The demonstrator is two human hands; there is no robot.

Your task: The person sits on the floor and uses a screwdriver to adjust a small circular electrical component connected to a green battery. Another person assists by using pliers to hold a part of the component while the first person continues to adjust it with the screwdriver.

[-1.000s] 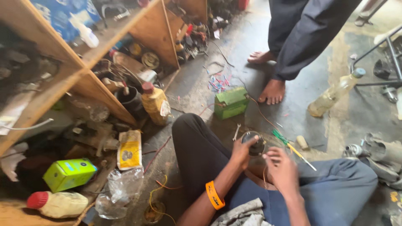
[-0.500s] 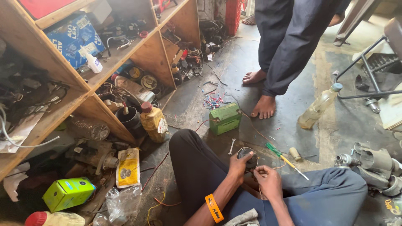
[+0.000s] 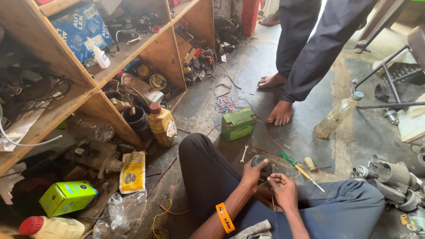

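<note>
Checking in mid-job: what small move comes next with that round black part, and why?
Probably bring the thin wire in the right hand up to the round black part. The left hand already grips the part, and the right fingertips pinch the wire just beside it.

Left hand (image 3: 253,172) curled in a grip, right hand (image 3: 282,189) pinching beside it, forearms converging

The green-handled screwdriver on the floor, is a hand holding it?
No, the green-handled screwdriver lies alone on the concrete floor, just beyond the right hand, which touches only thin wire.
</note>
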